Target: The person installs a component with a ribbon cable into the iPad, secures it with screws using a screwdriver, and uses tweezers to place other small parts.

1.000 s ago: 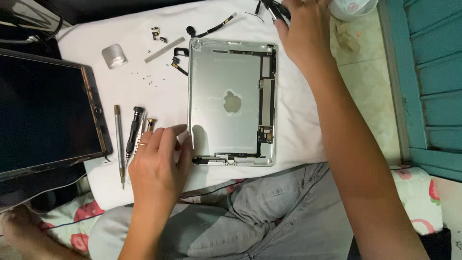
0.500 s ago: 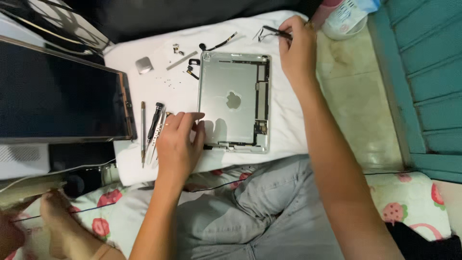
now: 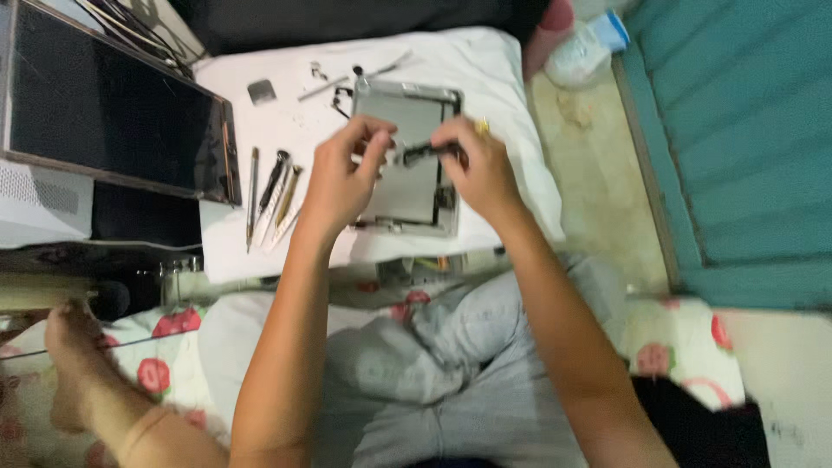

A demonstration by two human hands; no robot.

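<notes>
Right hand [image 3: 481, 173] now over tablet shell [image 3: 407, 113]

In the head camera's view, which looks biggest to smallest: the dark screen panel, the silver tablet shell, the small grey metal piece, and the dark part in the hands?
1. Dark screen panel, clearly largest.
2. Silver tablet shell, partly hidden by the hands.
3 and 4. Small grey metal piece and dark part pinched between left hand and right hand: similar, too blurred to rank.

A home floor serving as a repair spot; white cloth [image 3: 503, 87] at twelve o'clock, screwdrivers [image 3: 276, 195] at eleven, strawberry-print bedding [image 3: 676, 347] at four, teal door [image 3: 745, 130] at two.
</notes>
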